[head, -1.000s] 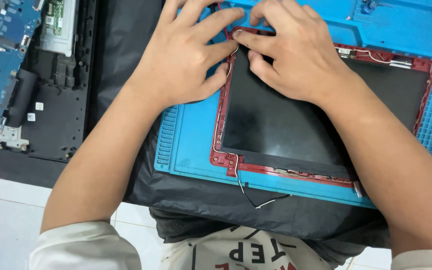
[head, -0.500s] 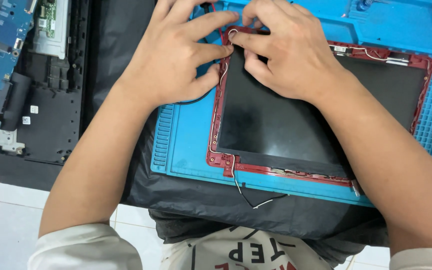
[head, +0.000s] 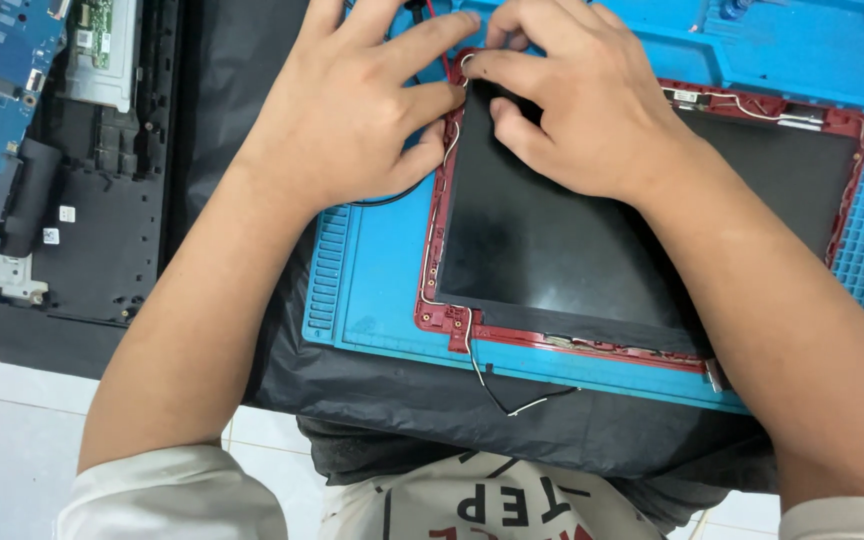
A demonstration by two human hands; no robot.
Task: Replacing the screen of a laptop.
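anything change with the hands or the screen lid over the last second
Very little. Both hands stayed at the top left corner of the red screen lid: the left hand pressing beside the frame edge, the right hand with fingers on the dark panel. Nothing was picked up or released. The view drifted slightly. The lid, blue mat and loose wire lie as before.
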